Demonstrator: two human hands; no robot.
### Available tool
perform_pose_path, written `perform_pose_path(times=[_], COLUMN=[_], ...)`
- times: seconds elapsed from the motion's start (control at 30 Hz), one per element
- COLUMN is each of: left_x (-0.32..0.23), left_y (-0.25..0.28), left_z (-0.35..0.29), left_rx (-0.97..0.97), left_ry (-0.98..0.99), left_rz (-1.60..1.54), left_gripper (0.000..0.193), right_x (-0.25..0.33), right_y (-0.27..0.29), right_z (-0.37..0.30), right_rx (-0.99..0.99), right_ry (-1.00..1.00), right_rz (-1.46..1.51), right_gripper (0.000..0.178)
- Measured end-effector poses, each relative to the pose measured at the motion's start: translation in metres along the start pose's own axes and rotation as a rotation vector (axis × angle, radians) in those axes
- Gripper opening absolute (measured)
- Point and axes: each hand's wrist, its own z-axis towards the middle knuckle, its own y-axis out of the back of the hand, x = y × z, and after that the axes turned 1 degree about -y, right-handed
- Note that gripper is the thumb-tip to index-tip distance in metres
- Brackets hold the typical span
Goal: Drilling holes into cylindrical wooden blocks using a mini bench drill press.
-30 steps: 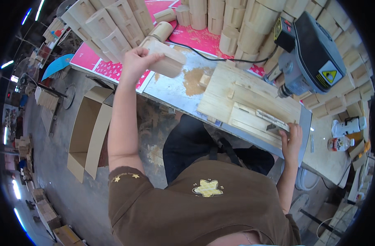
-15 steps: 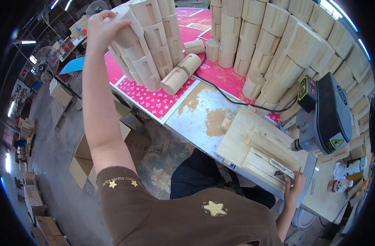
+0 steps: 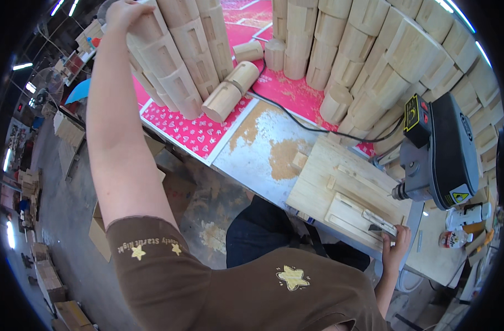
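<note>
My left arm reaches up to the top of a tall column of pale wooden blocks (image 3: 164,52) at the far left. There my left hand (image 3: 126,15) is closed around the topmost block (image 3: 147,27), its thumb over the upper edge; the other fingers are partly hidden. At the lower right my right hand (image 3: 394,243) grips the end of a slim pale bar (image 3: 377,218) with a dark piece under it. This bar lies on a wooden jig board (image 3: 318,185) fitted with wooden strips. A drill head (image 3: 445,149) with a metal chuck (image 3: 398,192) hangs over the board.
More stacked wooden blocks (image 3: 323,49) wall off the back and right. Two blocks (image 3: 230,91) lie end to end on the pink covering (image 3: 194,129). A black cable (image 3: 296,124) crosses the sawdust-strewn metal tabletop (image 3: 246,165). A bottle (image 3: 455,239) stands at the right.
The view has shifted, so the block columns sit further left and higher. My left hand stays at the column's top, more of it near the picture's edge. My right hand keeps its place.
</note>
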Motion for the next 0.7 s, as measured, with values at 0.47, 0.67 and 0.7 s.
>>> perform_pose_path(times=[0.47,0.67,0.7], left_x=[-0.05,-0.057,-0.07], left_y=[-0.173,-0.231,-0.223], left_z=[-0.31,-0.334,-0.33], left_rx=[-0.249,-0.014,-0.041], left_ry=[0.527,0.828,0.897], left_rz=[-0.449,-0.403,-0.281], left_gripper=[0.063,0.075,0.078], right_x=[-0.001,-0.002,-0.001], right_y=[0.001,-0.002,-0.001], right_z=[0.0,-0.003,-0.002], right_rx=[-0.02,-0.043,-0.045], right_ry=[0.042,0.025,0.023], right_rz=[-0.002,-0.016,-0.023], right_gripper=[0.034,0.035,0.035])
